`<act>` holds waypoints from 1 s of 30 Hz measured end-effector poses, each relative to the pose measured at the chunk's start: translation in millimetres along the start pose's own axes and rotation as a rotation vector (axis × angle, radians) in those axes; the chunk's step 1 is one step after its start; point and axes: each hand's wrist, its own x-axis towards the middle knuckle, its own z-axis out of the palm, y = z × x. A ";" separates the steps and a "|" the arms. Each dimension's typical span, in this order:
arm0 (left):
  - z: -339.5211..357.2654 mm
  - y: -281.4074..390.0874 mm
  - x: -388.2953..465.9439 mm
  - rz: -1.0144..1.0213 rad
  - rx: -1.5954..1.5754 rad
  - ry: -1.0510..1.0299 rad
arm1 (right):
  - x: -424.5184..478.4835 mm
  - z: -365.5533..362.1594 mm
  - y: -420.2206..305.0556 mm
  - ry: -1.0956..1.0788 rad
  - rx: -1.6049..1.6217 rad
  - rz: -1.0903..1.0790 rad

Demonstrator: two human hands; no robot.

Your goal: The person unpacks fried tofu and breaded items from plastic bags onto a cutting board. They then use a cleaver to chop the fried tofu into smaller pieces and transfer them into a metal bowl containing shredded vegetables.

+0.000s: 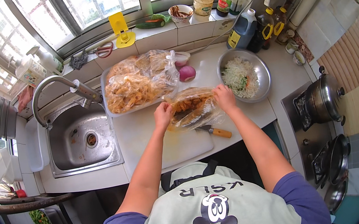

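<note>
A clear plastic bag (193,108) of orange-brown food pieces lies over the far part of a white cutting board (185,149). My left hand (163,114) pinches the bag's left edge, and my right hand (224,97) grips its right edge, so its mouth is spread between them. Just below the bag's right side rests a knife with a wooden handle (221,132), its blade partly hidden. Behind, a white plastic tray (107,103) holds more bagged food (130,88). To the right, a steel bowl (265,81) contains shredded white vegetable with green and orange bits.
A steel sink (83,147) with a faucet (52,78) is at left. Red onions (187,73) lie behind the bag. Oil and sauce bottles (243,29) stand at the back right. A lidded pot (324,100) sits on the stove at right.
</note>
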 end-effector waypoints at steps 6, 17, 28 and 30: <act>-20.6 -17.1 11.6 -0.574 -1.223 -0.129 | 4.8 5.4 36.2 -0.323 0.925 0.300; -15.3 30.5 -36.6 0.481 0.738 0.153 | -20.8 -25.5 -22.8 0.056 -0.161 -0.232; -24.9 -8.3 -23.3 0.437 1.023 0.271 | -13.7 -7.8 -63.7 0.215 -0.148 -0.493; -25.9 -4.5 -28.2 0.406 0.948 0.261 | -4.9 -5.6 -88.2 0.251 -0.121 -0.580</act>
